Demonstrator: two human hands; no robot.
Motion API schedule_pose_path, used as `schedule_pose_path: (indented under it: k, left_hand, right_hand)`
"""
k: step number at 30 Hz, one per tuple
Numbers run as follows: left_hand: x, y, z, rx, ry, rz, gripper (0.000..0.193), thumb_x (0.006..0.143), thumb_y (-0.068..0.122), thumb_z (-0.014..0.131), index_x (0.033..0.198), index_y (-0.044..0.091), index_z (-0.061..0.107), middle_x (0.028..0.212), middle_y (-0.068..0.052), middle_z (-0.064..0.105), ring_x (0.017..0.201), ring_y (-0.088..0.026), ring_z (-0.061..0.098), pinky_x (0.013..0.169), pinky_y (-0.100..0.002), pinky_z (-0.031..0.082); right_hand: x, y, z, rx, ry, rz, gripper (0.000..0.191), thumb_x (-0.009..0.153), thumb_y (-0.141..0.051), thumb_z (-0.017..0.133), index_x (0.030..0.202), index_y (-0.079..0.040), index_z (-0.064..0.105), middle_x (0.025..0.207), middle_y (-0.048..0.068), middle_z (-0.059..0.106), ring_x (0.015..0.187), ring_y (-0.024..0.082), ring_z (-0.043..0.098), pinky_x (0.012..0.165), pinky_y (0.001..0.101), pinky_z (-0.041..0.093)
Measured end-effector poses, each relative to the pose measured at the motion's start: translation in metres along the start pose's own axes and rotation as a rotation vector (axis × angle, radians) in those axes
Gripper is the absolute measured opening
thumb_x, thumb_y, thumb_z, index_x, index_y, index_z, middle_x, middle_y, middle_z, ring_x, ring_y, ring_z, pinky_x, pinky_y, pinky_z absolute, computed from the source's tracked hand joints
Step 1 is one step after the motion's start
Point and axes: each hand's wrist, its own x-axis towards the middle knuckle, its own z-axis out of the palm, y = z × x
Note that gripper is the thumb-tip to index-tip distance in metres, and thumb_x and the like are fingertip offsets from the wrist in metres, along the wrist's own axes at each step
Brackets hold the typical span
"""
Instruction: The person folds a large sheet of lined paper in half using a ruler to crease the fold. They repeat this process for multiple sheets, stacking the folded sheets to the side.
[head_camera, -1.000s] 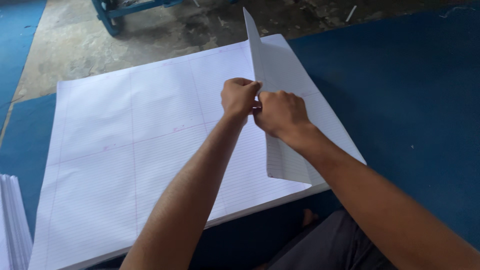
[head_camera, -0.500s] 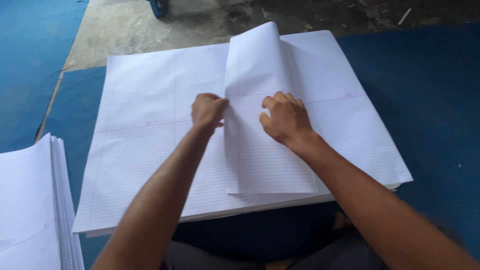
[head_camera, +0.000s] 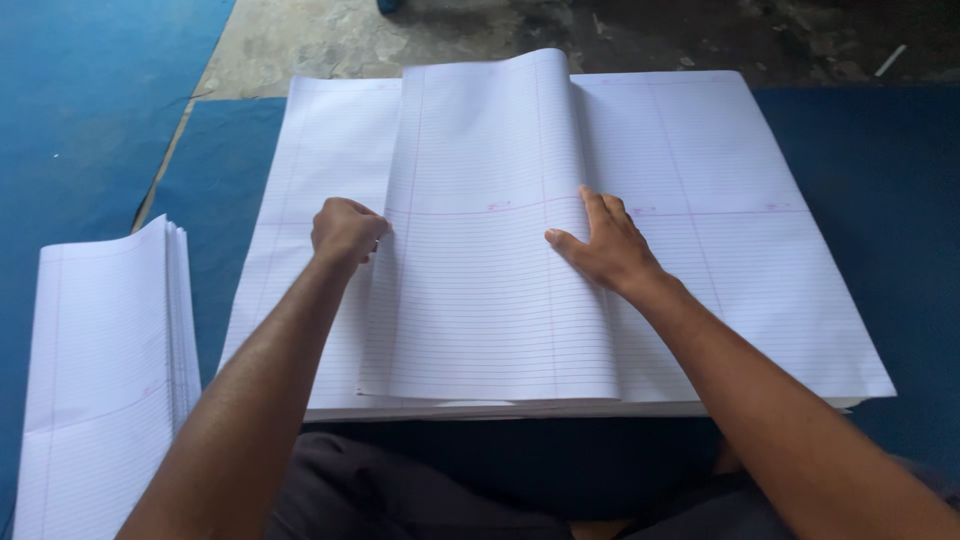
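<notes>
A big stack of white ruled paper sheets (head_camera: 740, 260) lies on a blue mat in front of me. The top sheet (head_camera: 490, 270) is folded over from the right, its loose half lying across the stack's middle with a rounded fold on its right side. My left hand (head_camera: 346, 232) is closed on the folded sheet's left edge, about halfway up. My right hand (head_camera: 605, 245) lies flat with fingers spread, pressing on the fold line at the sheet's right side.
A second pile of folded ruled sheets (head_camera: 105, 370) stands at the left by my left elbow. The blue mat (head_camera: 880, 200) surrounds the stack. Bare concrete floor (head_camera: 330, 40) runs beyond the far edge. My dark trousers show at the bottom.
The sheet that stood upright a second ago has come down leftward and now lies flat. My hands have moved apart, left to the sheet's edge, right opened flat onto the fold.
</notes>
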Motion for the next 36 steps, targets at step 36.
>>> schedule_pose_path:
  k: [36]
  left_hand:
    - [0.056, -0.124, -0.131, -0.055, 0.178, -0.083, 0.016, 0.085, 0.019, 0.079, 0.097, 0.008, 0.077, 0.100, -0.012, 0.076, 0.084, -0.018, 0.073, 0.071, -0.034, 0.063]
  right_hand:
    - [0.027, -0.078, 0.080, -0.051, -0.015, -0.196, 0.104, 0.084, -0.076, 0.046, 0.162, -0.016, 0.011, 0.165, 0.029, 0.007, 0.153, 0.045, 0.009, 0.121, 0.0645, 0.014]
